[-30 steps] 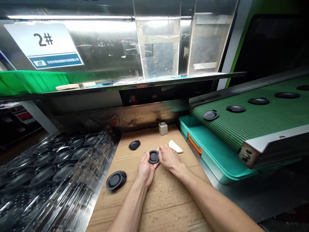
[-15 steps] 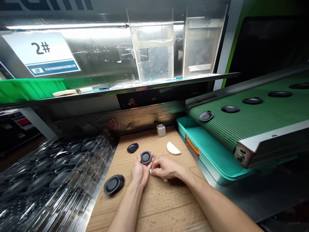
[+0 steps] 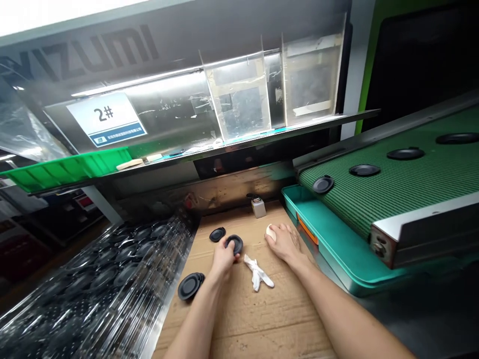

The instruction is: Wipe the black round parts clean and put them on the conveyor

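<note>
My left hand (image 3: 223,259) grips a round black plastic lid (image 3: 235,244) by its edge, thumb on top, a little above the cardboard (image 3: 243,319). To the right, my right hand (image 3: 286,243) has its fingers closed over a white half-round pad (image 3: 270,232), most of which they hide. A crumpled white cloth strip (image 3: 257,274) lies between the two hands. Beyond my left hand is another black lid (image 3: 217,234). A small overlapping stack of black lids (image 3: 189,287) rests at the cardboard's left edge.
A white dispenser bottle (image 3: 258,207) stands at the back. On the right, a green conveyor belt (image 3: 422,184) carries several black lids above a teal bin (image 3: 337,259). Clear plastic trays of black parts (image 3: 108,274) fill the left. A metal shelf with a green bin (image 3: 75,169) crosses behind.
My right hand has let go of the white cloth and moved right and away from me onto the half-round pad. My left hand now tilts the lid, thumb over it. The camera view has shifted.
</note>
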`<state>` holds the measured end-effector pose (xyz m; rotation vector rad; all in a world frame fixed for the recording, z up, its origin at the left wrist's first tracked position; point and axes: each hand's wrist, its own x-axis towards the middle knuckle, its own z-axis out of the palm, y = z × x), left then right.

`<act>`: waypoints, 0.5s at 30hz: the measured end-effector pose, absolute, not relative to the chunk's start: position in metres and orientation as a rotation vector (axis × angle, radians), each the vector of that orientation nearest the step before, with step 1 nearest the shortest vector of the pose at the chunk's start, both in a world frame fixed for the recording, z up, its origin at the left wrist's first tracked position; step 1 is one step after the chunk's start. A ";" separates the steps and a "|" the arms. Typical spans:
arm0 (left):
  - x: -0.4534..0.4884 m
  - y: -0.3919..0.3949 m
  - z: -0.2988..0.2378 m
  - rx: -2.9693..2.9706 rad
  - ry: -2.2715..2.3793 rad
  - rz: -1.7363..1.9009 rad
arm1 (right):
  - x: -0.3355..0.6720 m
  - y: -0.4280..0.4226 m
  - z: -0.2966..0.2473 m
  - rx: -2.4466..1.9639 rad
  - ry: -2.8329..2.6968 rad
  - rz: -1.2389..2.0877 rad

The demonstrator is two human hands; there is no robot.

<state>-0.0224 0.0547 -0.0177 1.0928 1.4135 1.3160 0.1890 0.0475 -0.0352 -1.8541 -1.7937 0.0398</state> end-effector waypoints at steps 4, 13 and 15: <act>-0.056 0.097 0.018 1.272 1.553 1.266 | 0.190 0.048 -0.035 -1.830 -1.760 0.066; -0.089 0.130 0.055 1.661 1.887 0.842 | 0.190 0.053 -0.035 -1.806 -1.661 0.108; -0.059 0.129 0.063 1.824 1.921 0.862 | 0.190 0.055 -0.035 -1.788 -1.652 0.103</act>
